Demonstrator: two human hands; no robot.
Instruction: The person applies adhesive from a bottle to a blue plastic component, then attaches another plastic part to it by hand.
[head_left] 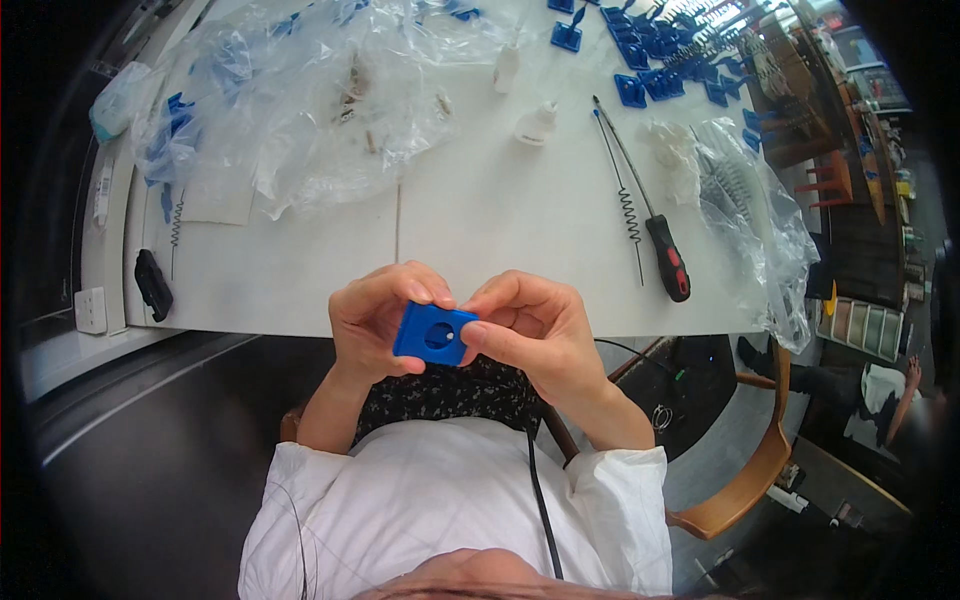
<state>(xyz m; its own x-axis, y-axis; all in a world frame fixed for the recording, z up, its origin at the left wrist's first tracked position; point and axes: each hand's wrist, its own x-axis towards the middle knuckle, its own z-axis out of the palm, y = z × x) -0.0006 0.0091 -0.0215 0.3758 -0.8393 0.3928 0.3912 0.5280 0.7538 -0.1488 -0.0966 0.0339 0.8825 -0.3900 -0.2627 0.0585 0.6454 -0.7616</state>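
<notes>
Blue block is held up between both hands, right around the near edge of the tabletop. It's got a round opening w/ a tiny pale spot in it (can't tell what that is, tbh). Fingers on the left hand are pinching the block's left side; fingers on the right hand are closed on the right end, thumb on the face.

Progress-wise, imo this one's partway: no rod or coil shows on it, though the far side's hidden. Just past the hands, the screwdriver and a coiled rod lie next to each other, neither in use rn. White bottle is farther back, also untouched.

Far right there's a big bunch of blue parts, some w/ coils, so prob a fair few pieces are done, but idk for sure. More blue bits show in the crumpled plastic at left, and the clear bag on the right has coils, so there's likely stuff left.
</notes>
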